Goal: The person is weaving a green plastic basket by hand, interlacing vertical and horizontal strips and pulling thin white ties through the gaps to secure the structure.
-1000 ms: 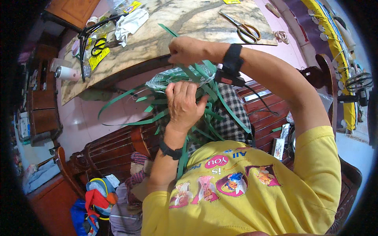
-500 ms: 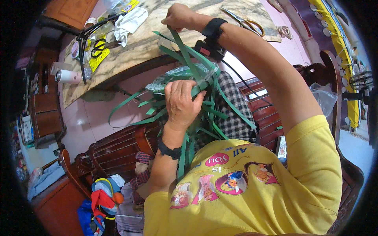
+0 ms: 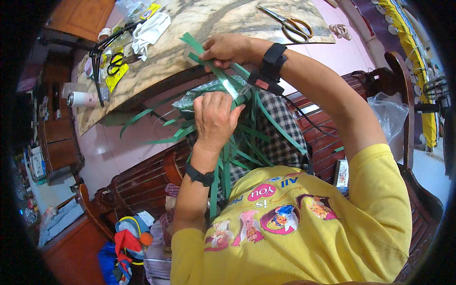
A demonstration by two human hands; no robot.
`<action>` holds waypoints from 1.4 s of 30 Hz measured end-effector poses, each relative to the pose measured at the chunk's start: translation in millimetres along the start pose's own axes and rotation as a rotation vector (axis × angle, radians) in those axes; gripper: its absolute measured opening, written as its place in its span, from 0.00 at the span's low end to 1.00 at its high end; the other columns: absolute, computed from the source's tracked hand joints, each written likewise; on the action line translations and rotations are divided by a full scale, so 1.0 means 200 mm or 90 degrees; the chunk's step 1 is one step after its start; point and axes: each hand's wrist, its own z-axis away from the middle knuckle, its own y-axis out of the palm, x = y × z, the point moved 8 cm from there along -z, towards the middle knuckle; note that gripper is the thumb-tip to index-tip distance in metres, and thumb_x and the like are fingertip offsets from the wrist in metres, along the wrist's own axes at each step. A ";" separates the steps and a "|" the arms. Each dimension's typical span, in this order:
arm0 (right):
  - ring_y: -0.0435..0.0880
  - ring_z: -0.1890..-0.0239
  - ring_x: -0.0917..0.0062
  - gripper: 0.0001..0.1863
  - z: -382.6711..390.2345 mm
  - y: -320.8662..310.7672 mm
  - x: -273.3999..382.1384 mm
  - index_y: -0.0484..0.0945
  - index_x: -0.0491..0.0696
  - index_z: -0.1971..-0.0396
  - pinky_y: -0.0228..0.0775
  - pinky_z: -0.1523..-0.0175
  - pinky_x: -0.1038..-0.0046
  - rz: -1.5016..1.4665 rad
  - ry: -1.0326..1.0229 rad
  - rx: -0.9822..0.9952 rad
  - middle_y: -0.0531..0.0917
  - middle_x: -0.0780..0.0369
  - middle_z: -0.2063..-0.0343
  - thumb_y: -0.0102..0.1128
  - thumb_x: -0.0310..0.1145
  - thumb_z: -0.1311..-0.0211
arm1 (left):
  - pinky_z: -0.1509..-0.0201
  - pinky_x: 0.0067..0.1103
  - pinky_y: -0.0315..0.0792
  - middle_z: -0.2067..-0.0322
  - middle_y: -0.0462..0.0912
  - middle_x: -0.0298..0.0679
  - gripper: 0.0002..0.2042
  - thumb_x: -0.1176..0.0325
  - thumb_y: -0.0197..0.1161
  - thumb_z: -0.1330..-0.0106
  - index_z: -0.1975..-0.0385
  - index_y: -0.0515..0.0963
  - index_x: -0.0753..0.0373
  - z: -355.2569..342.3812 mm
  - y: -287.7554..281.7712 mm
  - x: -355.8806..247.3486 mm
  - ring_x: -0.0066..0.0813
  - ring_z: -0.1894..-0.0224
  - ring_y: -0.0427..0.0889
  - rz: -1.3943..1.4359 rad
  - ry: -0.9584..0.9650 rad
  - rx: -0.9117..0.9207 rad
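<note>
On my lap lies a partly woven piece of green plastic strips, with clear plastic film along its far left side. Loose strip ends fan out around it to the left, right and toward me. My left hand is closed over the near left side of the weave, thumb pointing right; its fingertips are partly hidden. Just beyond, over the table's near edge, my right hand pinches a green strip that rises from the weave. The strip's end pokes out past those fingers, up and to the left.
A marble-patterned table stands ahead, bearing large scissors, a white cloth, a black tripod, small black-handled scissors and a white cup. A wooden bench extends either side of me. A black cable hangs from my right wrist.
My right hand has come down toward the weave, from high over the table, and now grips lower on the strip. My left hand stays on the weave, shifted slightly.
</note>
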 end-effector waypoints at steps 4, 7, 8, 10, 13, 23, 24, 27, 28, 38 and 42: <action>0.72 0.84 0.82 0.13 0.03 0.04 0.10 0.79 0.38 0.67 0.66 0.79 0.76 0.141 -0.070 -0.072 0.83 0.59 0.78 0.55 0.34 0.32 | 0.55 0.31 0.64 0.69 0.76 0.37 0.14 0.62 0.72 0.51 0.71 0.76 0.60 -0.01 0.01 0.00 0.37 0.62 0.74 -0.017 0.020 -0.015; 0.75 0.82 0.80 0.14 0.01 0.06 0.14 0.80 0.38 0.66 0.71 0.76 0.74 0.211 -0.068 -0.081 0.83 0.61 0.78 0.55 0.35 0.32 | 0.55 0.30 0.64 0.70 0.76 0.37 0.13 0.63 0.72 0.52 0.72 0.76 0.60 -0.01 0.02 -0.01 0.36 0.62 0.74 -0.024 0.025 -0.019; 0.76 0.82 0.80 0.14 0.00 0.07 0.14 0.80 0.38 0.66 0.72 0.75 0.74 0.232 -0.070 -0.077 0.83 0.61 0.78 0.56 0.36 0.32 | 0.56 0.30 0.64 0.70 0.76 0.37 0.13 0.63 0.72 0.52 0.73 0.76 0.60 -0.01 0.01 0.00 0.36 0.63 0.74 -0.022 0.027 -0.024; 0.77 0.81 0.80 0.14 -0.02 0.08 0.13 0.80 0.39 0.65 0.72 0.74 0.74 0.216 -0.073 -0.077 0.83 0.62 0.78 0.56 0.36 0.32 | 0.55 0.31 0.64 0.69 0.76 0.37 0.13 0.64 0.72 0.51 0.71 0.76 0.61 -0.01 0.01 0.01 0.37 0.62 0.74 -0.023 0.024 -0.012; 0.78 0.79 0.80 0.14 -0.02 0.02 0.09 0.81 0.39 0.63 0.73 0.73 0.74 0.193 -0.049 -0.097 0.83 0.62 0.77 0.56 0.37 0.33 | 0.54 0.32 0.65 0.68 0.77 0.39 0.14 0.66 0.71 0.51 0.67 0.77 0.62 -0.01 -0.01 0.04 0.39 0.61 0.74 0.000 0.029 0.002; 0.86 0.64 0.66 0.13 0.48 -0.09 -0.05 0.83 0.43 0.60 0.77 0.55 0.69 0.257 -0.383 -0.262 0.86 0.54 0.67 0.62 0.36 0.40 | 0.55 0.35 0.69 0.64 0.79 0.45 0.15 0.67 0.69 0.46 0.61 0.76 0.65 -0.03 -0.06 0.22 0.46 0.60 0.75 0.058 -0.003 0.020; 0.83 0.55 0.62 0.16 0.55 -0.04 -0.08 0.81 0.45 0.55 0.75 0.48 0.65 0.325 -0.433 -0.275 0.84 0.55 0.59 0.64 0.36 0.41 | 0.55 0.35 0.69 0.65 0.79 0.46 0.15 0.67 0.69 0.45 0.61 0.77 0.65 -0.04 -0.05 0.22 0.46 0.60 0.75 0.062 -0.004 0.023; 0.78 0.47 0.60 0.23 0.65 0.12 -0.11 0.77 0.47 0.48 0.70 0.42 0.61 0.501 -0.521 -0.333 0.80 0.57 0.49 0.65 0.37 0.44 | 0.56 0.35 0.70 0.66 0.78 0.46 0.14 0.67 0.68 0.44 0.62 0.77 0.66 -0.05 -0.04 0.23 0.47 0.61 0.75 0.064 0.003 0.020; 0.77 0.46 0.62 0.24 0.66 0.16 -0.11 0.75 0.47 0.48 0.68 0.41 0.61 0.593 -0.521 -0.390 0.79 0.57 0.48 0.65 0.37 0.45 | 0.56 0.35 0.70 0.66 0.78 0.46 0.14 0.67 0.68 0.44 0.62 0.77 0.66 -0.05 -0.03 0.22 0.47 0.61 0.75 0.062 0.004 0.021; 0.79 0.53 0.67 0.16 0.60 0.22 -0.10 0.75 0.42 0.57 0.67 0.44 0.63 0.845 -0.538 -0.489 0.80 0.57 0.57 0.54 0.31 0.45 | 0.57 0.35 0.69 0.68 0.77 0.44 0.12 0.65 0.68 0.43 0.64 0.77 0.65 -0.06 0.04 0.19 0.44 0.62 0.75 -0.003 -0.006 0.057; 0.79 0.59 0.67 0.11 0.60 0.22 -0.10 0.75 0.43 0.64 0.67 0.49 0.64 0.836 -0.545 -0.421 0.79 0.58 0.64 0.53 0.31 0.46 | 0.57 0.35 0.70 0.68 0.79 0.46 0.12 0.68 0.68 0.44 0.64 0.78 0.67 -0.06 0.04 0.18 0.47 0.63 0.75 0.022 -0.006 0.067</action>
